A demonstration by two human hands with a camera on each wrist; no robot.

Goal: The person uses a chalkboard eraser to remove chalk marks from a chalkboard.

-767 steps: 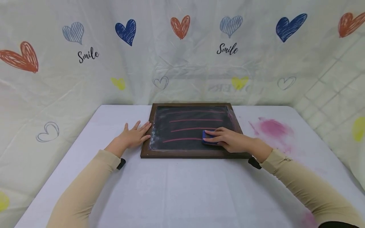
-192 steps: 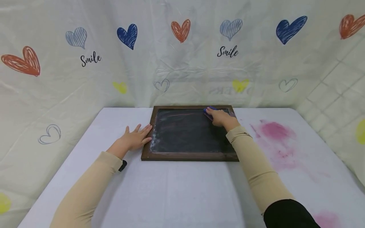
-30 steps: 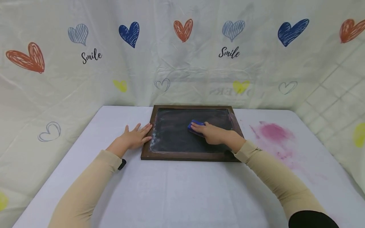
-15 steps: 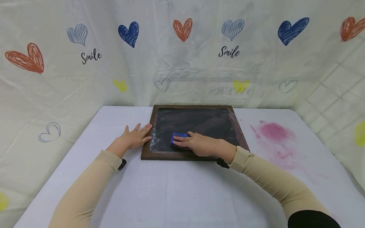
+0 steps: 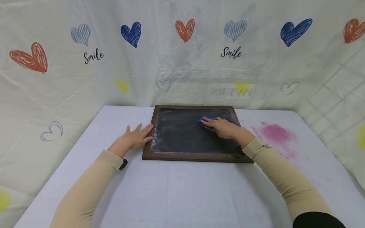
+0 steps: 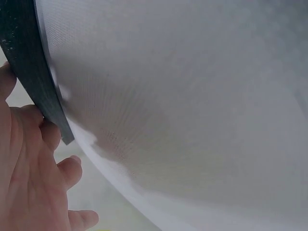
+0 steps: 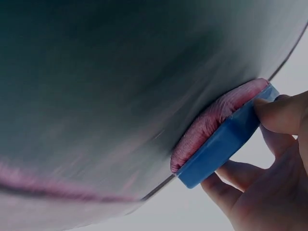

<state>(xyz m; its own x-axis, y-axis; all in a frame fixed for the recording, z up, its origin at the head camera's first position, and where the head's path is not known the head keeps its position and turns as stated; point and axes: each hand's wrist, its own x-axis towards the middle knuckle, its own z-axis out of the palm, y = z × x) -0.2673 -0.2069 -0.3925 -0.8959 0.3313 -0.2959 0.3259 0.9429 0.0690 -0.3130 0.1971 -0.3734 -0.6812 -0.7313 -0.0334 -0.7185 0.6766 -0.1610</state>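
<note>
A chalkboard (image 5: 179, 136) in a brown wooden frame lies on the white table, its dark surface bearing faint chalk haze and whitish smears along the left side. My right hand (image 5: 226, 129) grips a blue chalkboard eraser (image 7: 224, 144) on the board's upper right part. In the right wrist view, the eraser's felt pad (image 7: 211, 126) is stained pink and faces the board; thumb and fingers hold opposite sides of the blue back. My left hand (image 5: 132, 139), fingers spread, rests against the frame's left side; the left wrist view shows fingertips at the frame's edge (image 6: 36, 67).
Pink chalk powder (image 5: 275, 133) is smeared over the tablecloth right of the board. Behind the table hangs a pale curtain (image 5: 199, 63) printed with hearts. White table surface (image 5: 176, 193) extends in front of the board.
Pink lines seen on the board earlier are wiped away. Over the last second my right hand swept the eraser down-left, then back up-right. The left hand stays at the frame.
</note>
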